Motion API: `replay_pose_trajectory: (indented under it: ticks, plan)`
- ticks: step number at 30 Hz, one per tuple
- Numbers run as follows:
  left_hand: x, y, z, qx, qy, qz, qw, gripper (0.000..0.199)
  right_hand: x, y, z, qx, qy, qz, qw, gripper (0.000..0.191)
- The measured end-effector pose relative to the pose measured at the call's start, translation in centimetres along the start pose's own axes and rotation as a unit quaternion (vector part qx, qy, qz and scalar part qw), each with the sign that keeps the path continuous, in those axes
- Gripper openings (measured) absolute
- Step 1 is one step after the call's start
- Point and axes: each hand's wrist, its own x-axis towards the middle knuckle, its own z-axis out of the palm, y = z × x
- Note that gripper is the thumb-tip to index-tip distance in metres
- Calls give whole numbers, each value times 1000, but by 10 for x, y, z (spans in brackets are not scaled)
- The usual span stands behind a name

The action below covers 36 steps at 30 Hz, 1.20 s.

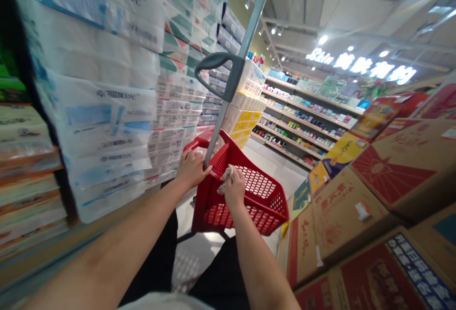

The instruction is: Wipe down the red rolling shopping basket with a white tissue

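A red plastic shopping cart with perforated walls stands before my legs, tilted in view. My left hand is closed over its near left rim, thumb beside the foot of a grey metal pole. That pole slants up to the right and carries a dark grey loop handle. In my right hand is a crumpled, off-white cloth, pinched at the cart's near rim. Whether the cloth touches the rim I cannot tell.
Wrapped tissue packs are stacked high along the left. Cardboard cartons line the right side closely. Beyond the cart, shelves of small packaged goods stand across a pale floor.
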Motion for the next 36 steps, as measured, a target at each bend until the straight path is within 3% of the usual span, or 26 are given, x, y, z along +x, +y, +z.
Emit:
replay_pose_trajectory:
  ticks: [3, 6, 12, 17, 21, 24, 27, 31, 36]
  plan:
    - [-2, 3, 1, 15, 1, 0, 1000, 34, -6, -12, 8, -23, -49, -88, 995, 41]
    - [-4, 8, 2, 19, 6, -8, 1000, 36, -18, -16, 11, -58, -72, -114, 989, 42]
    - [-5, 8, 5, -11, 3, -7, 1000, 35, -28, 14, -11, -59, -75, -62, 994, 36]
    - [-6, 7, 4, -3, 5, -12, 1000, 34, -39, 40, -23, -59, -35, -23, 997, 35]
    - [-6, 9, 4, 3, 10, -13, 1000, 34, -37, 20, -5, -62, -8, -1, 998, 35]
    - [-5, 7, 4, -14, 12, -16, 1000, 33, -29, -2, 12, -54, -29, -50, 997, 35]
    - [-7, 4, 5, -34, 18, -18, 999, 32, -25, -7, 13, -50, -55, -86, 994, 37]
    - [-12, -1, 7, -50, 26, -12, 998, 36, -31, 20, -10, -65, -84, -68, 992, 32]
    - [-16, -3, 10, -59, 23, -6, 998, 42, -53, 62, -40, -128, -49, -45, 990, 30]
